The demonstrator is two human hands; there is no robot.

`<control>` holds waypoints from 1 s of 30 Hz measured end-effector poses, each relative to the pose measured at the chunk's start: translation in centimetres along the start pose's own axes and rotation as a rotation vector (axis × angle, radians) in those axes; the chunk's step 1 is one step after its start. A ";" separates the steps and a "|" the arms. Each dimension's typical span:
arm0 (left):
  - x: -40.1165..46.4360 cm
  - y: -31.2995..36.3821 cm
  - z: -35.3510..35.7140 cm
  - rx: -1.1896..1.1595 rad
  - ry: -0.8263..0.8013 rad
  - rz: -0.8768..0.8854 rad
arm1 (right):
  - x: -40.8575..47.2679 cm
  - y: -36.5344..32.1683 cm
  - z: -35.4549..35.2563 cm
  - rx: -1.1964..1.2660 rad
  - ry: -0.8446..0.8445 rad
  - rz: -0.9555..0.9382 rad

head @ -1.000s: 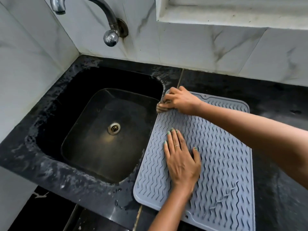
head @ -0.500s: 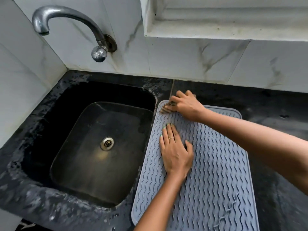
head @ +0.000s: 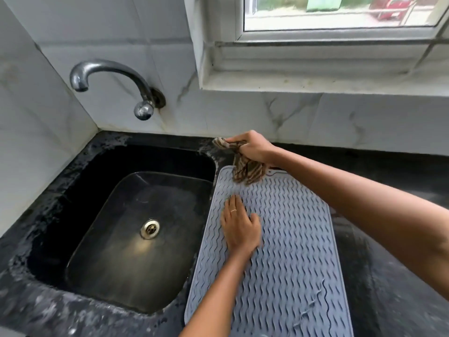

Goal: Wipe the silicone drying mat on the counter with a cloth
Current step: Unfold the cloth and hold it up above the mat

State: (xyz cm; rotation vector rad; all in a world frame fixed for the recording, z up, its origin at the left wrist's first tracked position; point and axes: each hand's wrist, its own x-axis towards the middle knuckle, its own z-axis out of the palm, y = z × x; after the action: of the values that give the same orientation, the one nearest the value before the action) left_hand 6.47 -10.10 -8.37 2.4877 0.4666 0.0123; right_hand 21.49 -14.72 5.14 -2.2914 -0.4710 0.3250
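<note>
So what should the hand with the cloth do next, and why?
Probably lower the cloth flat onto the mat's far corner and pull it toward you. The right hand holds it bunched and dangling there, while the left hand presses the mat down.

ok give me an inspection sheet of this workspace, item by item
surface: black stone counter, whitish residue around the sink rim
job's things: grey ridged silicone mat flat beside the sink, near edge out of frame; striped brown cloth bunched, hanging over the mat's far corner
clutter: nothing seen
hands: left hand flat on the mat, ring on one finger; right hand closed on the cloth
cables: nothing seen
surroundings: wall tap over the sink, no water seen running; marble-look tiles; window above
</note>
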 end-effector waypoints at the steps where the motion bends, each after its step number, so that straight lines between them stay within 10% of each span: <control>1: 0.4 0.8 -1.2 -0.125 -0.004 -0.067 | -1.1 -0.4 -1.3 0.172 -0.022 0.013; 6: 1.8 6.0 -9.7 -1.125 -0.034 -0.199 | -5.9 -2.4 -5.6 0.754 0.029 0.062; 11: 2.0 9.3 -16.9 -1.761 -0.459 -0.083 | -10.0 -4.8 -9.9 1.063 -0.048 0.124; 17: 0.5 11.0 -19.1 -1.744 -0.698 0.119 | -12.3 -7.0 -15.0 0.902 0.186 -0.006; 26: 0.1 11.1 -21.9 -1.569 -0.925 0.296 | -13.4 -6.6 -19.8 0.833 0.014 -0.105; 30: -0.3 13.0 -22.9 -0.982 -0.639 0.335 | -14.0 -6.7 -19.4 0.814 0.032 -0.088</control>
State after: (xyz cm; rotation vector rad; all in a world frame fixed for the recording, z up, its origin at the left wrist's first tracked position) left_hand 7.79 -7.20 17.76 1.4515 -0.2106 -0.3286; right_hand 14.49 -28.67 24.41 -1.4788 -0.3357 0.3536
